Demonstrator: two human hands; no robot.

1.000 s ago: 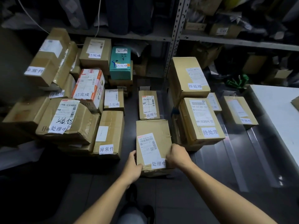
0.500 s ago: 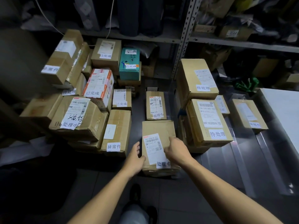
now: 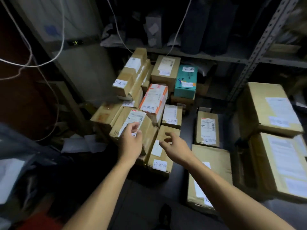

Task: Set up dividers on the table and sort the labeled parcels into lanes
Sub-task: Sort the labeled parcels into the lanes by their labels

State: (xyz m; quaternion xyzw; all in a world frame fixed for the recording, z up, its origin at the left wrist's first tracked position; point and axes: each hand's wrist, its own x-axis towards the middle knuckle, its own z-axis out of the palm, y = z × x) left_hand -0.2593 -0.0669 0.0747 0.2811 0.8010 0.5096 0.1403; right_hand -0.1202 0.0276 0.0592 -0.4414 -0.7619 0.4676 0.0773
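Both hands reach forward over a floor crowded with cardboard parcels. The left hand (image 3: 131,141) hovers with loosely curled fingers at the near edge of a tilted brown parcel (image 3: 132,125), over its white shipping label; whether it touches cannot be told. The right hand (image 3: 176,146) hangs just beside it, fingers spread and relaxed, holding nothing, above a long brown parcel (image 3: 162,155) bearing a handwritten tag.

Beyond the hands rise an orange-edged parcel (image 3: 154,100), a teal box (image 3: 186,80) and further stacked cartons. To the right of the right hand lie a small upright-labelled parcel (image 3: 207,128) and a flat parcel (image 3: 211,171) partly hidden under the forearm; farther right, two large cartons (image 3: 272,130) are cut off by the frame edge.

Metal shelving (image 3: 249,58) stands behind; white cables (image 3: 33,63) hang far left. Motion blur leaves most labels unreadable.
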